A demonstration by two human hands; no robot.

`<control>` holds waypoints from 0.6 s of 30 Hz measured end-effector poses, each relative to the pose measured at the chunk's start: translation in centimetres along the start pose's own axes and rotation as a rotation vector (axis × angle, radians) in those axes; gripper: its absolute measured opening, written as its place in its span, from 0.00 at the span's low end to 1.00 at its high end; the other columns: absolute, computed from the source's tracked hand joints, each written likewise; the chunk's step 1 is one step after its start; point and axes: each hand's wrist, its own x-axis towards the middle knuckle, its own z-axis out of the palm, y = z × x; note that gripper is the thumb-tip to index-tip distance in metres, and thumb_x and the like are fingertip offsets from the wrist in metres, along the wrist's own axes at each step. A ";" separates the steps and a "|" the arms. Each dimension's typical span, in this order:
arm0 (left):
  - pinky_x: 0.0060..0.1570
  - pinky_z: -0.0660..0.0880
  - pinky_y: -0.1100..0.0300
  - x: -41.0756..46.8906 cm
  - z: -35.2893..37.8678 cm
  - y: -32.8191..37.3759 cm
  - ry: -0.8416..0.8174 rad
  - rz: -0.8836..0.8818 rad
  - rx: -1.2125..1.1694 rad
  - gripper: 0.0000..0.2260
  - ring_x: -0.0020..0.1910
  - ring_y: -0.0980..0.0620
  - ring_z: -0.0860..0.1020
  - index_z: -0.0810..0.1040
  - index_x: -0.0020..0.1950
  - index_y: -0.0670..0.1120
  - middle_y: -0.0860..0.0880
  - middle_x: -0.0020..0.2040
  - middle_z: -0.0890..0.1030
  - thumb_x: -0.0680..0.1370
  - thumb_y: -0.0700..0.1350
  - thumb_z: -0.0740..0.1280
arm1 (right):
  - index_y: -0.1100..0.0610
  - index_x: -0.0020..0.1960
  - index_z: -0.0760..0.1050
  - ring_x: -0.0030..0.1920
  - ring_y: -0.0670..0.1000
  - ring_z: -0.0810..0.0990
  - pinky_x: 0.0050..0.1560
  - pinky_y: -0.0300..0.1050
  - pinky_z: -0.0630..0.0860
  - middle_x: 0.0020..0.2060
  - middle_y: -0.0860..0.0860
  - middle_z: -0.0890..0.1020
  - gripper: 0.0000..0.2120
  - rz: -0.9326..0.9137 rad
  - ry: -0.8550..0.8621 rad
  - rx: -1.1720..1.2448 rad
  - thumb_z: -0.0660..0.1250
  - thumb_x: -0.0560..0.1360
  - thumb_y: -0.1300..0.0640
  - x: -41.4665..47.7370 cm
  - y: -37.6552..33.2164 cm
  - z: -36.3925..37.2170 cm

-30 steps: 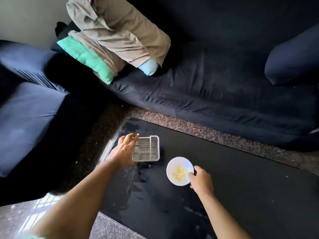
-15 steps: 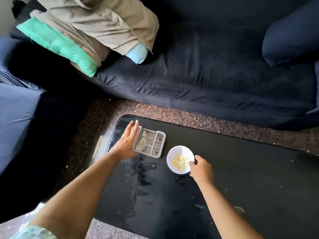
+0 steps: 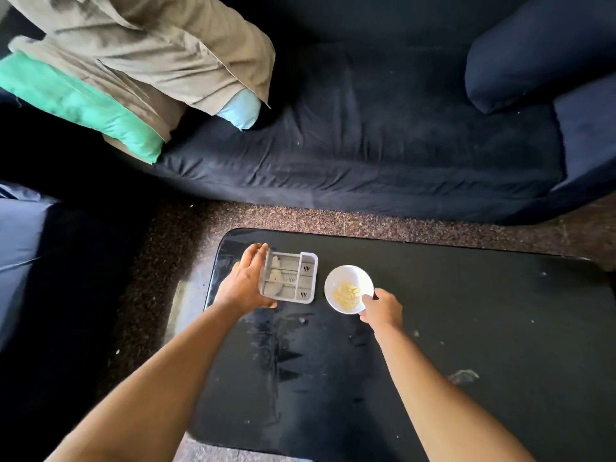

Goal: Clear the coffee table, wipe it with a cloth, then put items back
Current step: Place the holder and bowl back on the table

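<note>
Coffee table [image 3: 466, 328], black and damp-streaked, at 6 o'clock: probably already wiped, with items going back on.
Dark sofa [image 3: 366, 145] fills 12 o'clock, cushions [image 3: 133, 61] at 10, speckled floor [image 3: 300, 218] between. Left hand [image 3: 243, 281] grips a grey tray [image 3: 293, 278] near the table's 10 o'clock corner; right hand [image 3: 383, 310] pinches the rim of a white bowl [image 3: 350, 271] just beside it.

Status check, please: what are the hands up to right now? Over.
Left hand holds tray by its left side. Right hand pinches bowl rim. Both on table, nothing in the way.
</note>
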 end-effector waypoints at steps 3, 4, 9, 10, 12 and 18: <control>0.70 0.64 0.49 0.1 0.2 0.0 -0.010 -0.010 0.008 0.59 0.75 0.46 0.57 0.45 0.79 0.49 0.51 0.78 0.47 0.60 0.52 0.81 | 0.61 0.36 0.72 0.40 0.64 0.81 0.43 0.59 0.79 0.39 0.57 0.80 0.05 0.001 0.034 -0.019 0.62 0.70 0.61 1.1 0.2 1.1; 0.70 0.64 0.48 0.1 0.2 0.0 -0.010 -0.014 0.009 0.59 0.75 0.46 0.57 0.45 0.79 0.48 0.50 0.78 0.46 0.59 0.51 0.81 | 0.60 0.35 0.70 0.40 0.64 0.81 0.42 0.57 0.79 0.39 0.58 0.81 0.05 0.012 0.042 -0.034 0.61 0.70 0.61 1.4 0.2 1.2; 0.69 0.64 0.47 0.1 0.2 0.4 -0.022 -0.034 0.028 0.59 0.75 0.44 0.58 0.44 0.79 0.48 0.50 0.78 0.46 0.60 0.50 0.82 | 0.57 0.36 0.71 0.42 0.63 0.82 0.43 0.50 0.79 0.42 0.59 0.83 0.04 0.016 0.048 -0.077 0.60 0.68 0.63 1.4 -0.3 0.9; 0.70 0.64 0.48 0.0 0.2 0.5 -0.026 -0.040 0.032 0.59 0.75 0.45 0.58 0.44 0.79 0.48 0.50 0.78 0.45 0.60 0.50 0.81 | 0.57 0.36 0.72 0.43 0.62 0.81 0.42 0.50 0.79 0.42 0.60 0.83 0.04 0.010 0.042 -0.088 0.60 0.68 0.63 1.4 -0.3 0.9; 0.70 0.64 0.49 0.0 0.1 0.8 -0.029 -0.048 0.039 0.59 0.74 0.44 0.58 0.43 0.79 0.48 0.50 0.78 0.45 0.61 0.49 0.81 | 0.58 0.37 0.72 0.45 0.62 0.80 0.41 0.48 0.76 0.44 0.60 0.83 0.05 -0.002 0.041 -0.101 0.60 0.68 0.65 1.3 -0.6 0.7; 0.70 0.62 0.48 -0.1 0.0 1.9 -0.069 -0.086 0.059 0.60 0.74 0.42 0.58 0.40 0.78 0.48 0.50 0.78 0.41 0.61 0.49 0.81 | 0.63 0.56 0.77 0.56 0.61 0.77 0.50 0.48 0.74 0.55 0.60 0.81 0.13 -0.017 -0.007 -0.193 0.62 0.75 0.58 1.2 -1.1 -0.3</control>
